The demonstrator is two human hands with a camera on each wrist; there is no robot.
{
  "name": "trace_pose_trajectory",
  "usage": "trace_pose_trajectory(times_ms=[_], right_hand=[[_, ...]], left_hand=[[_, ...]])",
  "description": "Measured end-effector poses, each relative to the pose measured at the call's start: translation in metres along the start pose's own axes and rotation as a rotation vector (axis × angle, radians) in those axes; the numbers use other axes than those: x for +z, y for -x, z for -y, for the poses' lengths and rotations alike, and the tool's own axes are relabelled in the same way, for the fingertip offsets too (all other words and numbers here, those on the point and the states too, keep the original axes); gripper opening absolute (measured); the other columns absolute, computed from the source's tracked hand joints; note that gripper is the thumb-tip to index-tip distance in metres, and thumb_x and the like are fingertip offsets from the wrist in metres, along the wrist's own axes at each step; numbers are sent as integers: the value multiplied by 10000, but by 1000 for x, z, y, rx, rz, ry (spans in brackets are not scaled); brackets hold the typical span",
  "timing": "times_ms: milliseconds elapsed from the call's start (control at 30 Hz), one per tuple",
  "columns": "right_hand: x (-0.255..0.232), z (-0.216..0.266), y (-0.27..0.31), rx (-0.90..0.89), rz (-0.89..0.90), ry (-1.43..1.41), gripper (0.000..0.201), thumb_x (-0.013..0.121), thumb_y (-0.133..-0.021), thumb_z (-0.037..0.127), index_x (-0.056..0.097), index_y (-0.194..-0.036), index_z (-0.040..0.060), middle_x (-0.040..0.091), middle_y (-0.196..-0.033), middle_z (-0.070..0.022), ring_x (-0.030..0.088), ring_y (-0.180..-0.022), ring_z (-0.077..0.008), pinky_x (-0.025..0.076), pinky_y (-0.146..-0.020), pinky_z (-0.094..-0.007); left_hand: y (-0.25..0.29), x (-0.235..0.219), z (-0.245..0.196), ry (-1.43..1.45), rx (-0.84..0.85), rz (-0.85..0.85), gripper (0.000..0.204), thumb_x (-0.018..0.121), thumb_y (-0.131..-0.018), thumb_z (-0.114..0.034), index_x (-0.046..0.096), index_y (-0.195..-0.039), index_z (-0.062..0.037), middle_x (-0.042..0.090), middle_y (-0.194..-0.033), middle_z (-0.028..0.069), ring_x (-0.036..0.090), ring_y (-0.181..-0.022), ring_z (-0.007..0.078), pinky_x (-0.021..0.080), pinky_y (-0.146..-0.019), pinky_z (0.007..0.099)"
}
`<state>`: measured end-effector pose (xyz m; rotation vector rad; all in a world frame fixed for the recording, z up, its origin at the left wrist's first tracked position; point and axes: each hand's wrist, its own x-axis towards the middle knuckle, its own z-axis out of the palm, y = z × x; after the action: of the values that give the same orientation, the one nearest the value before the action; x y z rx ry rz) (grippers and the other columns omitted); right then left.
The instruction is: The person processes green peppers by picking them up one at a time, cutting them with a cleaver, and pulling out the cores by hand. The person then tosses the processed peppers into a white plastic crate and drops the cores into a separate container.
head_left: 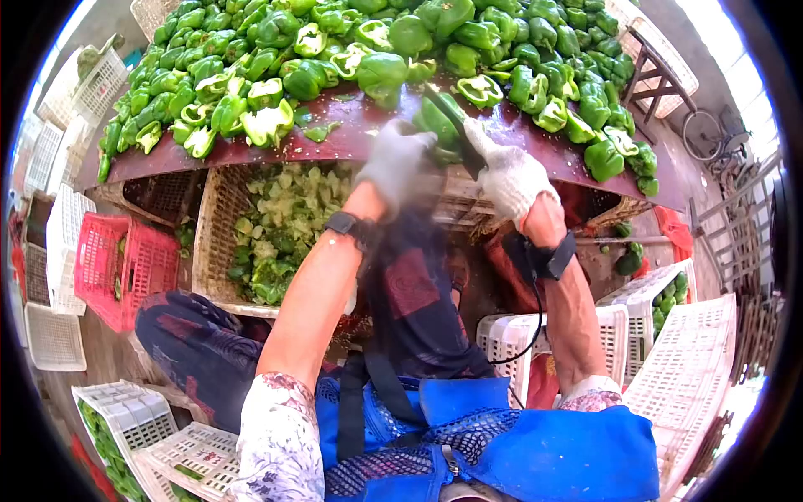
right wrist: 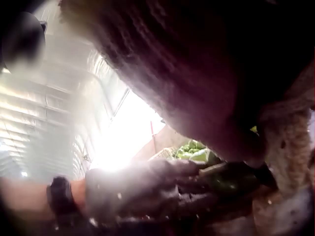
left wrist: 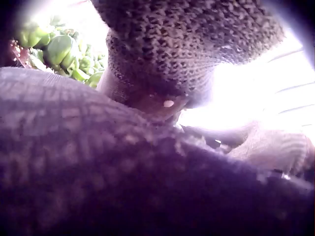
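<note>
In the head view my left hand (head_left: 393, 159), in a pale knit glove and blurred, is at the near edge of the heap and grips a green bell pepper (head_left: 435, 124). My right hand (head_left: 512, 177), gloved too, holds a dark-bladed knife (head_left: 465, 138) right beside that pepper. From the right wrist, the left glove (right wrist: 142, 191) lies along the dark green pepper (right wrist: 229, 184), its fingers reaching over it. Glove fabric (left wrist: 162, 44) fills much of the left wrist view and hides the grip.
Whole and cut-open green peppers (head_left: 268, 124) are heaped on a dark red tabletop (head_left: 343, 138). Below it stands a crate (head_left: 209, 243) of pale cores and green scraps. A pink basket (head_left: 125, 268) is at left; white crates (head_left: 686, 360) stand at right.
</note>
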<state>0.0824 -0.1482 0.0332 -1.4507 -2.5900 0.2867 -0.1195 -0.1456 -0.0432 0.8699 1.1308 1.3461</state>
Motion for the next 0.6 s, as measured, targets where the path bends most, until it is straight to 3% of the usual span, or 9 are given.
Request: trace_pose_trajectory(times_ms=[67,200,300,333,400,433,467,533,600], right_hand=[[18,-8,9,87,-40,-20,602,513,-1002,235,338,-1578,214,698,-1038,-313,692,-960,-495,534,-819,-548],[25,-2,13,134,-49,-17,584,524,-1009,261,352,-1566,230,697,-1063,-312,689,-970,-503,530,-820,-561],[18,-5,10,98,-140,-112,700,570,-890,97,454,-1563,251,705,-988,-285,695,-864,-474,552,-783,-524],[20,-19,7,17,-168,-209,734,602,-872,101,442,-1578,224,706,-939,-269,717,-829,-419,563,-771,-470],[14,-42,-4,107,-112,-428,773,671,-842,132,446,-1581,180,685,-930,-226,706,-820,-314,563,-790,-391],[11,-46,-5,116,-116,-503,786,692,-834,147,448,-1581,171,678,-926,-211,695,-813,-280,561,-783,-374],[8,-48,-9,152,-84,-372,682,666,-896,183,497,-1557,161,717,-1143,-179,704,-1023,-258,544,-919,-375],[55,-98,25,140,-98,-109,603,631,-940,220,530,-1532,160,670,-1325,-127,637,-1201,-238,488,-1032,-381],[60,-104,40,82,-182,-126,550,611,-947,193,547,-1490,132,664,-1323,-159,635,-1189,-301,500,-1010,-412]], left_hand=[[4,3,-6,112,-66,35,443,736,-971,-270,587,-1251,39,701,-1082,117,694,-898,183,576,-769,338],[12,24,-25,98,-137,-48,311,791,-916,-178,679,-1104,43,727,-1018,113,660,-822,169,531,-728,328],[-19,24,1,-83,4,-27,378,791,-931,-284,670,-1129,15,730,-998,92,710,-857,188,570,-740,312],[-27,24,2,-94,9,-13,294,789,-895,-221,703,-1066,2,753,-951,122,730,-830,198,573,-712,320],[-35,17,-3,-1003,223,-72,92,713,-845,-111,747,-909,-55,755,-941,195,744,-860,283,578,-739,365],[-29,11,-10,-1631,443,1,69,692,-825,-76,756,-849,-81,746,-918,212,741,-877,322,578,-754,384],[-25,7,-10,-1581,480,-29,66,694,-805,-60,754,-819,-84,743,-896,208,738,-877,340,578,-760,397],[-22,-2,3,-1470,549,-90,81,698,-766,-27,749,-760,-89,737,-851,199,730,-878,377,578,-774,422],[-27,-12,16,-1484,651,-88,87,708,-728,-25,750,-761,-93,731,-816,196,727,-866,389,579,-775,433]])
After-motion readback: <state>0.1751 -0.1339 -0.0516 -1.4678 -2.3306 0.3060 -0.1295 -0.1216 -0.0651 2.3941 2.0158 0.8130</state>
